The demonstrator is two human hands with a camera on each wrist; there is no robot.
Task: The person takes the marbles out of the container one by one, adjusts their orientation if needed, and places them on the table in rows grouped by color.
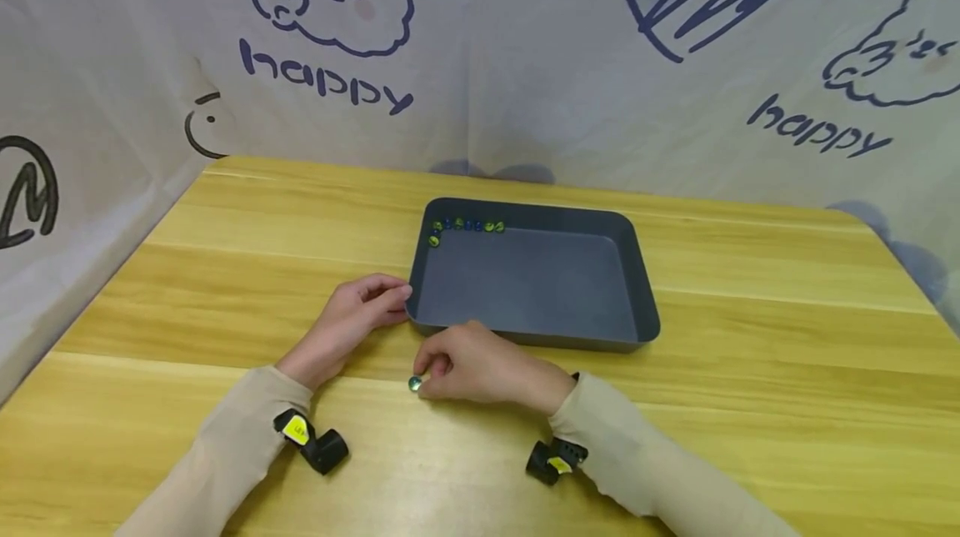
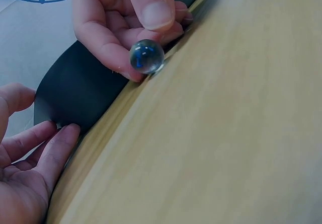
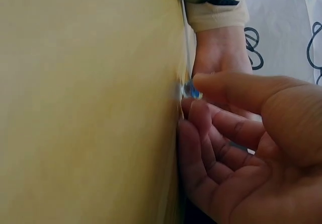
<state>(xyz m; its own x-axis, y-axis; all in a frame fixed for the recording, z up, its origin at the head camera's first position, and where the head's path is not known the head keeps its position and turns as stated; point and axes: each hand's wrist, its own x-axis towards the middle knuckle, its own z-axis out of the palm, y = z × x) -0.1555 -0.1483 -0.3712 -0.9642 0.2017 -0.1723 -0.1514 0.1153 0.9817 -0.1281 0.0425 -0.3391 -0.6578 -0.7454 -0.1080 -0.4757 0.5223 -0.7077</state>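
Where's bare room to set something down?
Bare: table right of tray; table left of tray, beyond left hand; tray floor right of marble row. Crowded: tray's far-left corner; outside near-left corner, where right hand pinches another marble.

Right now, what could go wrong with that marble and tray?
The held marble sits at the very tip of the right grip, so it might slip and roll across the table. The left grip touches the tray, so a nudge could scatter the marbles lined up inside.
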